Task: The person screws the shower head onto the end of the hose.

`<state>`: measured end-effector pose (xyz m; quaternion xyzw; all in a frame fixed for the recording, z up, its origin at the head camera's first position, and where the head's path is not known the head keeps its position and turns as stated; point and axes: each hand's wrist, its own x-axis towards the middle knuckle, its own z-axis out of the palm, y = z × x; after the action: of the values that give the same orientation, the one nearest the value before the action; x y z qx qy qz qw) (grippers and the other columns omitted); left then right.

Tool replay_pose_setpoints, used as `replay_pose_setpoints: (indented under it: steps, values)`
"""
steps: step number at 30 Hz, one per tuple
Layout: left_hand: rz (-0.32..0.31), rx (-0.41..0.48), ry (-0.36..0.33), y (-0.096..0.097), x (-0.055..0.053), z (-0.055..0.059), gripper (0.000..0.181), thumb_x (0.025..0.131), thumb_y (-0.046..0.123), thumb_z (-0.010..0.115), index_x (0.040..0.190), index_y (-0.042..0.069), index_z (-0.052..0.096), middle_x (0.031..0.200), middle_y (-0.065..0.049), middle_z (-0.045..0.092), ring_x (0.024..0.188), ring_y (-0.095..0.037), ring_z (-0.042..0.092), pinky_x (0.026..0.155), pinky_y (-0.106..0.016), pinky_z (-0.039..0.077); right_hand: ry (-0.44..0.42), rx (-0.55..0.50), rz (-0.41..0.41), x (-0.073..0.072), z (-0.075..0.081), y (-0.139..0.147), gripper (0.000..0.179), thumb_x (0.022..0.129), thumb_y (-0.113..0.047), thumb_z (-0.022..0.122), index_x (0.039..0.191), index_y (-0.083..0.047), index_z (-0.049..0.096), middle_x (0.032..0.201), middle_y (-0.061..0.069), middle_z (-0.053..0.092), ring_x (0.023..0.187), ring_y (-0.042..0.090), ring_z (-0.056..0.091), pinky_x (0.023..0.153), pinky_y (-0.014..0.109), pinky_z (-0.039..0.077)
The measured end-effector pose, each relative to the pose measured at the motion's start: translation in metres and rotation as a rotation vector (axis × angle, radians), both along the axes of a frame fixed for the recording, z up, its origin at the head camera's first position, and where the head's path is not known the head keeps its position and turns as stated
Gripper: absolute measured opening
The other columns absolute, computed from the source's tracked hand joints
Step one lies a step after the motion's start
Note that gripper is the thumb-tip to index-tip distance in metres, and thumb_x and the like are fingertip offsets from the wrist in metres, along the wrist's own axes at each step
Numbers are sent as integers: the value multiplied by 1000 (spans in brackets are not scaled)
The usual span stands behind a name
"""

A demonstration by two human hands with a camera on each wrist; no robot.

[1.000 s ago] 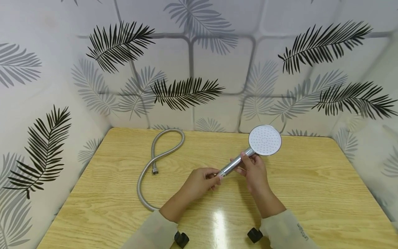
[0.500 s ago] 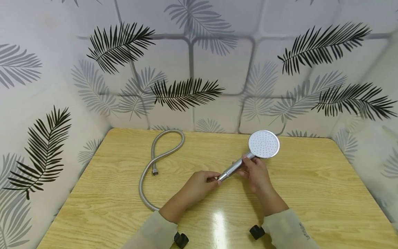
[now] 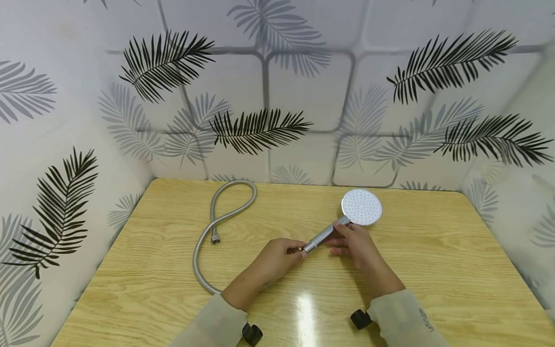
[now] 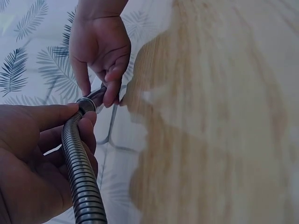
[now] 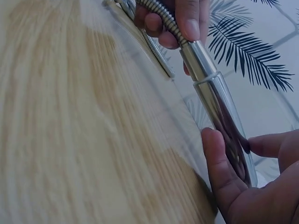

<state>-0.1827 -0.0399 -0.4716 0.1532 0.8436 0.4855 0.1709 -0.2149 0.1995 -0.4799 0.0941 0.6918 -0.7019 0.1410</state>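
A chrome hand shower (image 3: 362, 207) with a round white spray face is held above the table, its face turned up. My right hand (image 3: 359, 245) holds its handle (image 5: 222, 116) just below the head, thumb on one side and fingers on the other. At the handle's lower end, my left hand (image 3: 277, 259) pinches the end of a ribbed metal shower hose (image 4: 80, 168). The hose's metal end sleeve (image 5: 198, 60) meets the handle; whether it is threaded on cannot be told. Part of the hose is hidden under my left forearm.
The rest of the hose lies looped on the wooden table (image 3: 442, 260) at the left, with its free end nut (image 3: 215, 238) near the loop. Leaf-patterned wall covering (image 3: 303, 159) stands behind the table and on both sides.
The shower head has come lower and slightly left, towards me. My right hand has shifted down with it, its fingers now looser around the handle. The left hand has moved slightly down.
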Motion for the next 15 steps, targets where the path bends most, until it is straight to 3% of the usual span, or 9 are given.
replay_pose_setpoints:
  steps: [8, 15]
  values:
    - [2, -42, 2, 0, -1, -1, 38, 99, 29, 67, 133, 11, 68, 96, 3, 69, 79, -10, 57, 65, -22, 47, -27, 64, 85, 0, 0, 4, 45, 109, -29, 47, 135, 8, 48, 112, 16, 73, 82, 12, 75, 67, 27, 61]
    - [-2, -54, 17, 1, -2, -1, 38, 98, 28, 68, 131, 10, 69, 95, 2, 69, 78, -10, 57, 64, -21, 47, -58, 82, 132, 1, 1, 7, 50, 109, -32, 46, 130, 12, 51, 102, 11, 76, 77, 12, 76, 62, 25, 60]
